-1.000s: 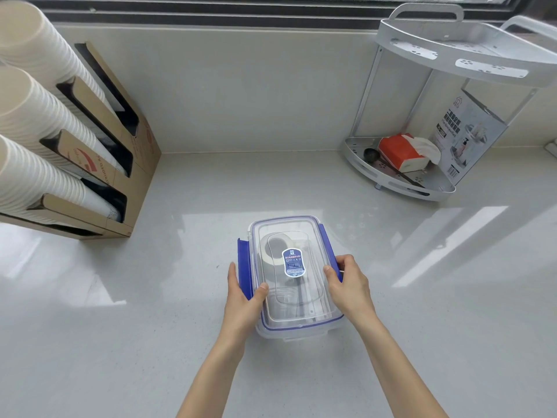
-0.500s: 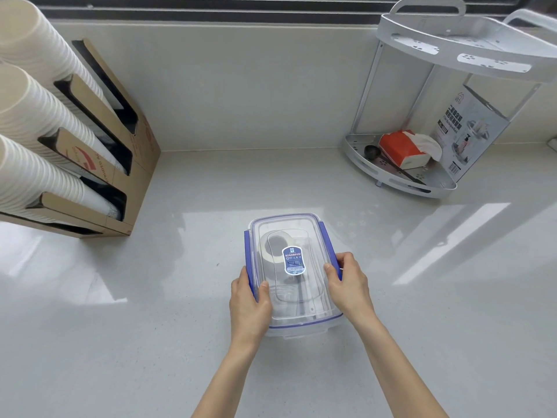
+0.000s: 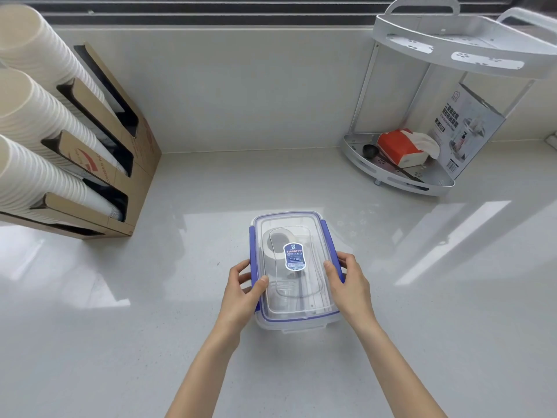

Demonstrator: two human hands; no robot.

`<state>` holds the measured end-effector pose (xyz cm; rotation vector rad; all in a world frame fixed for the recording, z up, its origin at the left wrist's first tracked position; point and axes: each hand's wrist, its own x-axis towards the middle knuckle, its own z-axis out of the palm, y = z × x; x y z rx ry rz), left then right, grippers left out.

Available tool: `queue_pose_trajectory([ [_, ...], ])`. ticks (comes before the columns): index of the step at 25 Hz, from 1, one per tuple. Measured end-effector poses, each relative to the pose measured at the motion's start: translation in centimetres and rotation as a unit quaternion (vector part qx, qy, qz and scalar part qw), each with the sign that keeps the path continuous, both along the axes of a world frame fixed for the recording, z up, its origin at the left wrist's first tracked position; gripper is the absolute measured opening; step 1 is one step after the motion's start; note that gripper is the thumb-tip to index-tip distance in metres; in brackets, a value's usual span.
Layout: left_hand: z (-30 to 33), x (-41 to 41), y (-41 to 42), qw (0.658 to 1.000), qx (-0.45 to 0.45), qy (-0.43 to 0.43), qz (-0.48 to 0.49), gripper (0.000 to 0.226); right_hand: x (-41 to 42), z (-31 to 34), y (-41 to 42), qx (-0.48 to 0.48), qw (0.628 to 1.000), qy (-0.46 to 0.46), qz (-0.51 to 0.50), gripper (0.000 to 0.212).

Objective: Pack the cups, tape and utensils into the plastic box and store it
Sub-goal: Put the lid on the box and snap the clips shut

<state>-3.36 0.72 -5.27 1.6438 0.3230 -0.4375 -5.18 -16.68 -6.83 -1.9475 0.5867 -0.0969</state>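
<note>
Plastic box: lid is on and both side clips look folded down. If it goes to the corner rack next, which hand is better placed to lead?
Right, probably. The right hand grips the plastic box on the side nearer the corner rack; the left hand holds the far side.

Clear plastic box point(image 3: 297, 319) with blue side clips and blue-and-white label, pale grey speckled counter point(image 3: 150, 327), white paper cups point(image 3: 36, 116) in brown cardboard holder point(image 3: 135, 164), white metal rack point(image 3: 422, 182), orange-and-white tissue pack point(image 3: 398, 147)

Left hand point(image 3: 241, 289) and right hand point(image 3: 349, 285) curled inward, thumbs on top
</note>
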Motion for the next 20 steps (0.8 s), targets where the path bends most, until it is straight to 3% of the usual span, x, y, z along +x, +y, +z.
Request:
queue_pose_trajectory([
  [9,-0.6,-0.9,0.0,0.997,-0.042,0.057,0.015,0.057,-2.2,0.5,-1.4,0.051,0.997,0.052,0.023,0.046],
  [12,-0.2,-1.4,-0.7,0.996,-0.058,0.072,0.003,0.046,-3.2,0.3,-2.0,0.067,0.994,0.077,0.030,0.053],
  [20,0.2,-3.5,-5.9,0.992,-0.105,0.067,0.016,0.044,-4.7,1.8,-7.4,0.070,0.997,0.026,-0.002,0.032],
])
